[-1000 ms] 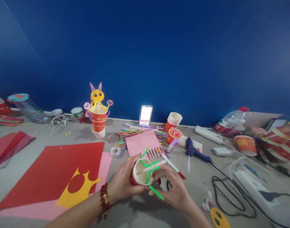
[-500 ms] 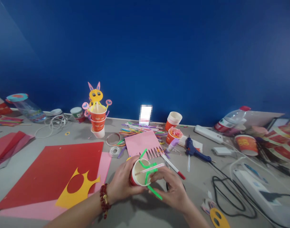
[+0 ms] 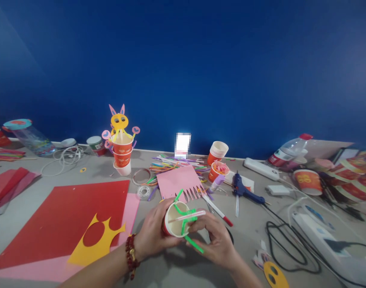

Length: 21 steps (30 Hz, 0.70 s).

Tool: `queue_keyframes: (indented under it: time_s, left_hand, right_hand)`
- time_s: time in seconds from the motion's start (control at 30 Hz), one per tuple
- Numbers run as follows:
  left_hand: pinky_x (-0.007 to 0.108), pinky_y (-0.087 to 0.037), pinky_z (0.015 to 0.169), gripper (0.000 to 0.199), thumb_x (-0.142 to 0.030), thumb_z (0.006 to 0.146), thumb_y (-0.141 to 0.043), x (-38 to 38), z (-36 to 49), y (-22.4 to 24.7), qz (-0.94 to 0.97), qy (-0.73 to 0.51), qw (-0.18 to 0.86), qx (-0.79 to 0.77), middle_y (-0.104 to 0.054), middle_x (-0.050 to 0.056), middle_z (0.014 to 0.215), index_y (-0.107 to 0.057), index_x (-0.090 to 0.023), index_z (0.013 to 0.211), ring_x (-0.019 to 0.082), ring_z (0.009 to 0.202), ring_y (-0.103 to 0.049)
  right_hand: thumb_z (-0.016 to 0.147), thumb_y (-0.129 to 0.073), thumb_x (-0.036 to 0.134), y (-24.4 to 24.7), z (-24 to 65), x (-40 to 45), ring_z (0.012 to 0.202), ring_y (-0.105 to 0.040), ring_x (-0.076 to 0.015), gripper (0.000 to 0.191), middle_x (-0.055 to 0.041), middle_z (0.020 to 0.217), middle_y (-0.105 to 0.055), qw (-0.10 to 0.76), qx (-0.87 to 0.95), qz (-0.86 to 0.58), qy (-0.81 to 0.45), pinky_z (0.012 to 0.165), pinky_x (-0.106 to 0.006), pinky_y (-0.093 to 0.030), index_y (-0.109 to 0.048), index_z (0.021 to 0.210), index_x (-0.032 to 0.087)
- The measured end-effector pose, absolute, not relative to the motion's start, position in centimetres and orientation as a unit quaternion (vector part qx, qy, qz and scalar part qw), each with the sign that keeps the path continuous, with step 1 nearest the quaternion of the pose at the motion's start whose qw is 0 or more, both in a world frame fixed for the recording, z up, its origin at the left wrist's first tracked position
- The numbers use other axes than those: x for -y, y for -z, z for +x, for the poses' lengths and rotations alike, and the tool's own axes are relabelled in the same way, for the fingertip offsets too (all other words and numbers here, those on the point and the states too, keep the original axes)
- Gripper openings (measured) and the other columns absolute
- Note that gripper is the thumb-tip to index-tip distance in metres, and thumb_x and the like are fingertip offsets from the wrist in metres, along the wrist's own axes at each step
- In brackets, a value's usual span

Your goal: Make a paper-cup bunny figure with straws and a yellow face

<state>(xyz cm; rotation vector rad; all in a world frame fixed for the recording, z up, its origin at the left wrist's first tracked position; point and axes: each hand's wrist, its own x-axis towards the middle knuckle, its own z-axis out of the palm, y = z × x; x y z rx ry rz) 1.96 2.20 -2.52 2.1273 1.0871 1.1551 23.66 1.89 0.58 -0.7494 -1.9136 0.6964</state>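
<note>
Head view, left hand [image 3: 154, 230] around paper cup [image 3: 170, 225], right hand [image 3: 215, 240] at rim.

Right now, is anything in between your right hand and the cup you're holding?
Only the green straws, poking out between the cup and the right hand. I can't tell whether hand and cup touch.

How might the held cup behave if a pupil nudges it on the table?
The cup looks like thin paper, so probably light and easily squashed. Being round, it could roll if knocked over. The green straws jut past its rim, mostly to one side, so it may tip that way.
</note>
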Motion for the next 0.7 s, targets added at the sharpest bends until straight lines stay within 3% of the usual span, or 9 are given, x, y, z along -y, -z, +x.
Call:
queue_keyframes:
  time_s: [0.7]
  left_hand:
    - [0.044, -0.051, 0.099, 0.079, -0.034, 0.071, -0.078, -1.99, 2.24, 2.69, 0.747, -0.430, 0.320, -0.393, -0.059, 0.013, 0.130, -0.036, -0.024, 0.137, 0.031, 0.118, -0.060]
  right_hand:
    - [0.076, -0.077, 0.016, -0.76, 23.22, -1.76, 0.079, -0.068, -0.0189, 0.018, -0.0034, 0.087, -0.069, 0.489, 0.766, -0.285, -0.306, 0.073, -0.028, -0.054, -0.065, 0.088, 0.024]
